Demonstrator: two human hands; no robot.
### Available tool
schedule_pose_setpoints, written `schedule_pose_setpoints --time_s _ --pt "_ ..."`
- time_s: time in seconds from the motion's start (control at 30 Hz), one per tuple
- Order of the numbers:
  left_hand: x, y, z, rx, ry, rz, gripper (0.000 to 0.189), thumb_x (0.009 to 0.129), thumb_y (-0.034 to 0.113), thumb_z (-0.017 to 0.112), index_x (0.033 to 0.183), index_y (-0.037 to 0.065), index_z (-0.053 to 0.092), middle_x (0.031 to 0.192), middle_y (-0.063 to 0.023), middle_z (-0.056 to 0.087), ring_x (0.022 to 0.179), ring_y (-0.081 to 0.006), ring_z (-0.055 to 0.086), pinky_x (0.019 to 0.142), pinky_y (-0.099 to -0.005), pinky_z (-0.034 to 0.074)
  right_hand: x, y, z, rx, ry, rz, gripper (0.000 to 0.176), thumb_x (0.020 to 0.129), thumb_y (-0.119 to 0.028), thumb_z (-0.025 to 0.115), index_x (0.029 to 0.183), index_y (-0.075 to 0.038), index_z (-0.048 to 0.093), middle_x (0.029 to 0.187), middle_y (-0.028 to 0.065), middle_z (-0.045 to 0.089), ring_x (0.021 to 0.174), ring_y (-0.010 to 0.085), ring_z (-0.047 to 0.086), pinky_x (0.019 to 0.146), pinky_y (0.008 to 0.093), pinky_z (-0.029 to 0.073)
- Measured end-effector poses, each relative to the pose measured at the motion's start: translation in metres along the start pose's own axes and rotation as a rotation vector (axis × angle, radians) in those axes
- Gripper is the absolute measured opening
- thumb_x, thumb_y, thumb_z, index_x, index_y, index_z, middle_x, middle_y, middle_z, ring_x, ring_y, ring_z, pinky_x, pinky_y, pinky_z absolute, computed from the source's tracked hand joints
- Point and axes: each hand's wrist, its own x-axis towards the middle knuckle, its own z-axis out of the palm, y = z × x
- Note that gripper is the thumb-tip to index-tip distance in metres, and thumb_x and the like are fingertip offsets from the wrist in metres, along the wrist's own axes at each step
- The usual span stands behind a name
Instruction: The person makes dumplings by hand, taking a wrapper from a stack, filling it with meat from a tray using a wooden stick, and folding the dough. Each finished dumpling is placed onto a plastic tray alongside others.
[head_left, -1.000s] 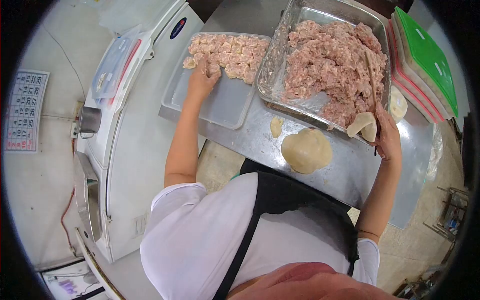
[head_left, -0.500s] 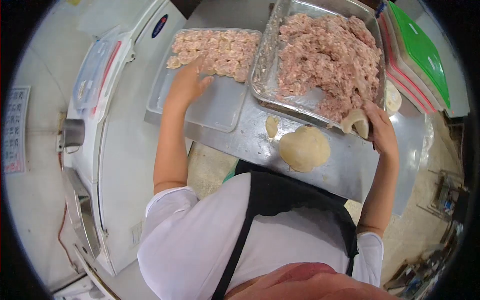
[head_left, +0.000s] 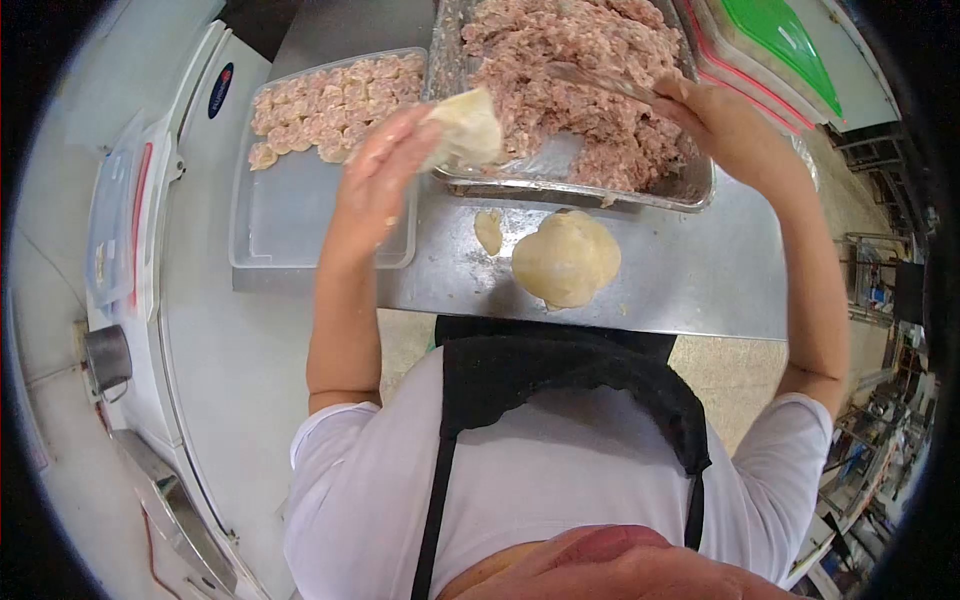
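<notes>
My left hand (head_left: pixel 385 165) is raised over the right side of a clear plastic tray (head_left: pixel 320 220), gripping a pale dumpling wrapper (head_left: pixel 468 128). In my right hand (head_left: pixel 715 120) is a thin flat spatula (head_left: pixel 605 84), its far end against the minced meat (head_left: pixel 560 50). That meat fills much of a deep metal pan (head_left: pixel 560 183). Rows of open-topped meat dumplings (head_left: pixel 335 105) sit in the far part of the plastic tray. A stack of round wrappers (head_left: pixel 565 258) lies on the steel table, with a small dough piece (head_left: pixel 488 230) to its left.
The steel table (head_left: pixel 700 270) runs under the pan and tray. Lidded containers, one with a green lid (head_left: pixel 780 40), are stacked at the far right. A white freezer (head_left: pixel 240 330) stands close on the left, and shelves (head_left: pixel 870 420) stand on the right.
The wrapper has passed from my right hand to my left, which has lifted away from the dumplings. My right hand has moved up over the meat with the spatula. The camera view has shifted.
</notes>
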Motion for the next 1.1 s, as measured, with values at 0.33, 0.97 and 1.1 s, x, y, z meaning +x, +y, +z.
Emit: schedule_pose_setpoints --time_s 0.33,0.97,1.1 --pt "-0.002 0.019 -0.005 0.609 0.019 0.289 0.021 0.076 0.006 0.07 0.097 0.005 0.066 0.094 -0.0094 0.068 0.092 -0.026 0.062 0.082 -0.0339 0.049 -0.025 -0.003 -0.006 -0.412 -0.155 -0.05 0.021 0.09 -0.024 0.058 0.101 -0.006 0.062 0.09 0.0137 0.063 0.083 0.0331 0.063 0.071 0.0424 0.049" --pt "-0.045 -0.006 0.037 -0.164 -0.482 -0.202 0.026 0.091 0.011 0.055 0.114 0.004 0.064 0.111 -0.0056 0.065 0.101 -0.0151 0.06 0.091 -0.0292 0.047 -0.04 0.007 0.041 -0.646 -0.162 -0.133 0.014 0.08 -0.009 0.056 0.088 -0.003 0.065 0.081 0.012 0.066 0.075 0.0279 0.067 0.062 0.0388 0.054" --pt "-0.046 -0.006 0.067 0.067 -0.693 -0.182 0.025 0.09 0.013 0.055 0.111 0.005 0.066 0.114 -0.0079 0.066 0.106 -0.0158 0.06 0.093 -0.0303 0.046 -0.044 0.009 0.049 -0.652 -0.244 -0.082 0.012 0.079 -0.01 0.056 0.082 -0.003 0.066 0.078 0.0138 0.067 0.072 0.0287 0.068 0.06 0.0386 0.054"
